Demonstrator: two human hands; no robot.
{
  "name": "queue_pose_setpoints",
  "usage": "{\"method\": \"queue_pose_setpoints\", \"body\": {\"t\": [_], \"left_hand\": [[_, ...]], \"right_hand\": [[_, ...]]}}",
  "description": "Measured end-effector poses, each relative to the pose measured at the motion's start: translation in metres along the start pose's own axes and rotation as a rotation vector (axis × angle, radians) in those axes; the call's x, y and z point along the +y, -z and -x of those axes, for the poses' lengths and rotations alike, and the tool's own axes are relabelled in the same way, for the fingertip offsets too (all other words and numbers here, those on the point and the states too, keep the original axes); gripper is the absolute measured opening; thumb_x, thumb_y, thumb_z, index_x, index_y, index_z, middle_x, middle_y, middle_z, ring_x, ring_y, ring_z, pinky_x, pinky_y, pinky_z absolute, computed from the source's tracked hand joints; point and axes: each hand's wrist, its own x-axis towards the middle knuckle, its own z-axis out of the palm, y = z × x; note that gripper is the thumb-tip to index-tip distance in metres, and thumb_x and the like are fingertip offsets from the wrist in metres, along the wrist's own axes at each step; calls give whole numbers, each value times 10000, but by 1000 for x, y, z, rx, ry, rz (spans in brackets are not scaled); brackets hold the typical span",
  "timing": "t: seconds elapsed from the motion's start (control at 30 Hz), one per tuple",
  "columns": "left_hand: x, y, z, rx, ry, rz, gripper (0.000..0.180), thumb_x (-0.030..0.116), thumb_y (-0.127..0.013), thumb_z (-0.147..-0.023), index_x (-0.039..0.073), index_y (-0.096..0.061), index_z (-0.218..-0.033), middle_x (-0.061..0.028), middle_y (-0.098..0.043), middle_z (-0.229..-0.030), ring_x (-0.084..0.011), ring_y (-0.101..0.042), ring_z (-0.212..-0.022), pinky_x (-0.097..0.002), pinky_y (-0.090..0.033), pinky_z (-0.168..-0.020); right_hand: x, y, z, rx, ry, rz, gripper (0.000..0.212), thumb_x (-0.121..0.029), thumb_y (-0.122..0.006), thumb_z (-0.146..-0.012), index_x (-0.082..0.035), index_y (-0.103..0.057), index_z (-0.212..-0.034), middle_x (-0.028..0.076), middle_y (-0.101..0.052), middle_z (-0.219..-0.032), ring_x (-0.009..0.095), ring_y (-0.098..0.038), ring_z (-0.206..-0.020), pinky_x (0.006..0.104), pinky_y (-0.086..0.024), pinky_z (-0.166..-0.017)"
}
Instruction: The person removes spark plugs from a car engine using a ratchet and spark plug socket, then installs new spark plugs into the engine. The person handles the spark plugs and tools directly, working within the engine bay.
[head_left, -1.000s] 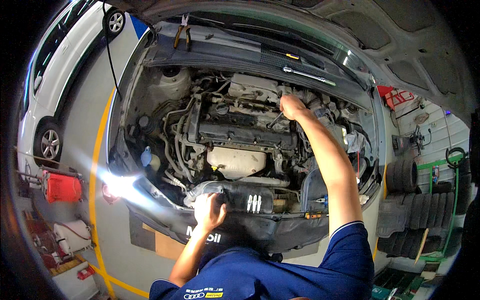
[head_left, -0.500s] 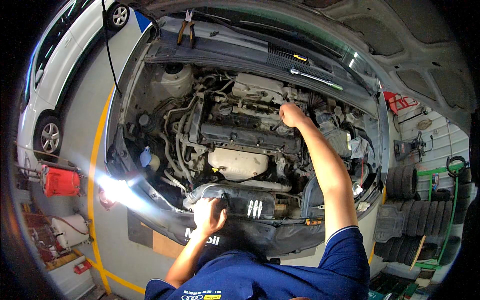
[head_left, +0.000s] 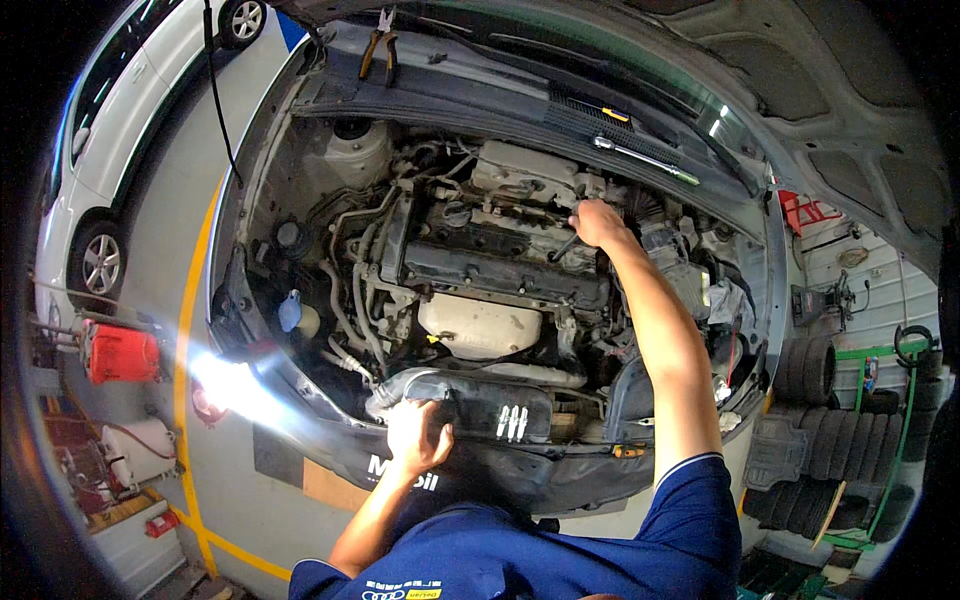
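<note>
Over the right rear part of the engine [head_left: 490,262], my right hand [head_left: 598,222] is closed round a slim dark rod-shaped tool [head_left: 566,246]. The tool slants down toward the engine's top cover; its lower end is hard to make out. My left hand [head_left: 415,437] leans on the black plastic duct [head_left: 470,395] at the front of the engine bay. Its thumb stands apart, its fingers bend over the duct, and their tips are partly hidden. Just right of it, several pale spark plugs [head_left: 513,423] lie side by side on the duct.
On the cowl lie pliers [head_left: 380,48], a ratchet wrench [head_left: 645,160] and a small yellow-and-dark item [head_left: 615,114]. The raised hood [head_left: 840,90] hangs overhead. A bright lamp [head_left: 225,380] shines at the left front corner. A white car [head_left: 120,140] and stacked tyres [head_left: 830,440] flank the bay.
The view has shifted slightly. My right hand has tilted a little on the dark tool, whose shaft now shows more. The left hand stays on the duct.
</note>
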Motion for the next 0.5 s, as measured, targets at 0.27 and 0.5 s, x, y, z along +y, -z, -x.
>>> {"method": "queue_pose_setpoints", "body": {"t": [0.27, 0.5], "left_hand": [[-1, 0, -2, 20, -6, 30, 407, 166, -734, -738, 26, -648, -1110, -175, -649, -1003, -370, -608, -903, -452, -473, -848], [-3, 0, -3, 19, -22, 40, 407, 170, -727, -739, 23, -642, -1109, -177, -648, -1003, -367, -604, -897, -448, -469, -840]], "right_hand": [[-1, -5, -5, 128, 121, -95, 315, -246, -716, -963, 68, -737, -961, 278, -732, -944, 446, -708, -906, 537, -577, -816], [3, -11, -11, 29, 102, 18, 234, -180, -672, -1011, 31, -724, -925, 221, -701, -870, 375, -695, -844, 532, -544, -753]]}}
